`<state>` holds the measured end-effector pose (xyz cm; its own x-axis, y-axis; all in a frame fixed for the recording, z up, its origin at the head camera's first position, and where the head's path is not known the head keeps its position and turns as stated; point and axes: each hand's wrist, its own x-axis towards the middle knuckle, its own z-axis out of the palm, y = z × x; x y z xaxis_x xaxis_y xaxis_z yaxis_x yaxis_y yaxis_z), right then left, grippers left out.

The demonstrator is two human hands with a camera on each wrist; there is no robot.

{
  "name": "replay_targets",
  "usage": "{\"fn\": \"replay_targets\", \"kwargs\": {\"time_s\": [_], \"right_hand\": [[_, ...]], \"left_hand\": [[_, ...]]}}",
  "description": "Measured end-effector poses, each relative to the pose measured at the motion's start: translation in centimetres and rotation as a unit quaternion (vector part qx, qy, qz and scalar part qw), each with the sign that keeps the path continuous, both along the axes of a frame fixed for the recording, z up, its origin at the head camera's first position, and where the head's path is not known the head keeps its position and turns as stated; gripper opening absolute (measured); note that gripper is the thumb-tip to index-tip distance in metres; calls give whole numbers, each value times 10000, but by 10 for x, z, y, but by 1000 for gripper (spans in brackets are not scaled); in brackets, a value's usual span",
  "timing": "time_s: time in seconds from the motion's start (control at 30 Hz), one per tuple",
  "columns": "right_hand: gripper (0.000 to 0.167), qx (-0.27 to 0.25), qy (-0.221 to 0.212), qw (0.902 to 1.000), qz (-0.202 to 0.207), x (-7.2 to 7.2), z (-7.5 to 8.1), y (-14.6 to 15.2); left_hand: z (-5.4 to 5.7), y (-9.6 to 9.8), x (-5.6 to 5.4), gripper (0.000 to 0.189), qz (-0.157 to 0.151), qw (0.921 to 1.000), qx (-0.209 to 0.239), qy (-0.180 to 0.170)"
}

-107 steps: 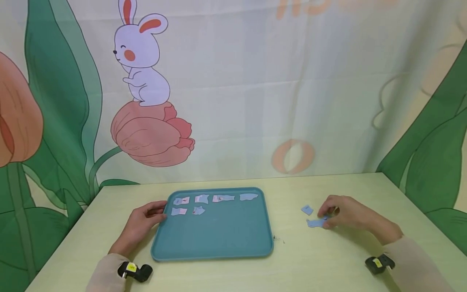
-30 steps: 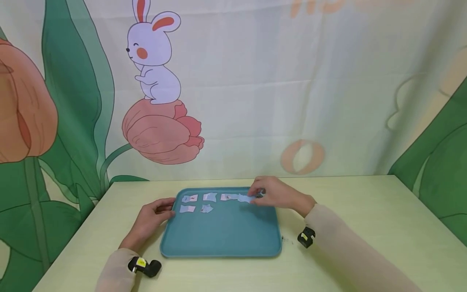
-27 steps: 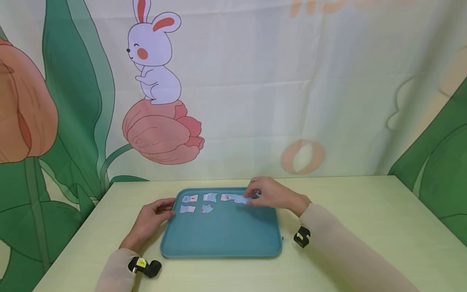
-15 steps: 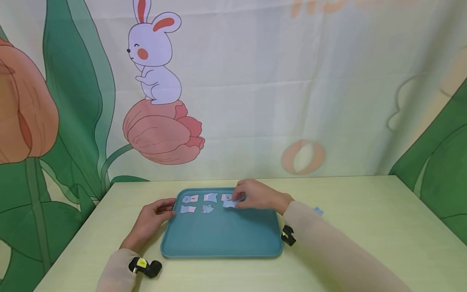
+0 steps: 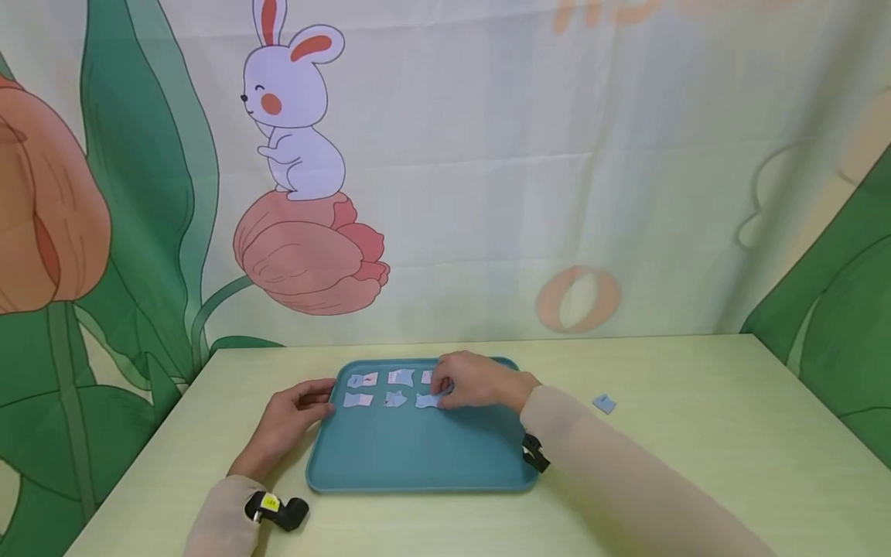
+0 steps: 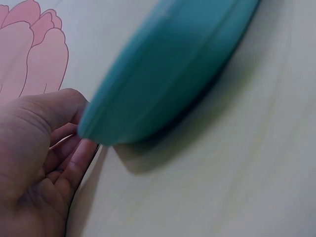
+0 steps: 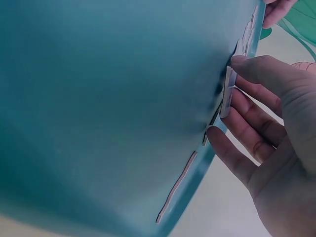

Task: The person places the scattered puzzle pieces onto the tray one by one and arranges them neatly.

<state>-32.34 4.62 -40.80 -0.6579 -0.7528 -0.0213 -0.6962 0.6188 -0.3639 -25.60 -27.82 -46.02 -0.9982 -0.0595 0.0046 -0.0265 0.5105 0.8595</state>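
In the head view, a teal tray (image 5: 418, 456) lies on the table. My left hand (image 5: 281, 422) holds the tray's left rim, thumb and fingers at the edge in the left wrist view. My right hand (image 5: 480, 381) pinches a light-blue, irregular-edged puzzle piece (image 5: 427, 401) close over the tray, in line with the second row. Beside it on that row lie a star-like piece (image 5: 395, 399) and a blue-and-pink piece (image 5: 358, 400). Above them is a top row including a pale piece (image 5: 401, 377); my right hand hides part of that row.
One small blue piece (image 5: 604, 403) lies on the table (image 5: 696, 464) to the right of the tray. Black wrist cameras, such as the left one (image 5: 277, 510), sit on both sleeves. A printed curtain (image 5: 445, 155) hangs behind the table's back edge.
My right hand has picked up the puzzle piece from the table on the right, carried it left over the tray, then down to the second row. The left hand stays on the rim.
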Motion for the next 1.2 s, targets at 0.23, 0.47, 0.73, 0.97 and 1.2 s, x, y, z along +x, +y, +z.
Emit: {"fn": "replay_targets", "kwargs": {"time_s": [0.23, 0.47, 0.73, 0.97, 1.2], "right_hand": [[17, 126, 26, 9999, -36, 1, 1, -4], [17, 172, 22, 9998, -36, 4, 4, -6], [20, 45, 113, 9999, -35, 4, 3, -3], [20, -373, 229, 9990, -5, 7, 11, 13], [18, -787, 129, 9968, -57, 11, 22, 38]], "left_hand": [[-1, 0, 0, 49, -8, 10000, -36, 22], [-2, 0, -1, 49, 37, 10000, -63, -19], [-2, 1, 0, 49, 37, 10000, 7, 8], [-2, 2, 1, 49, 35, 10000, -4, 32], [-2, 1, 1, 49, 30, 10000, -22, 39]]}}
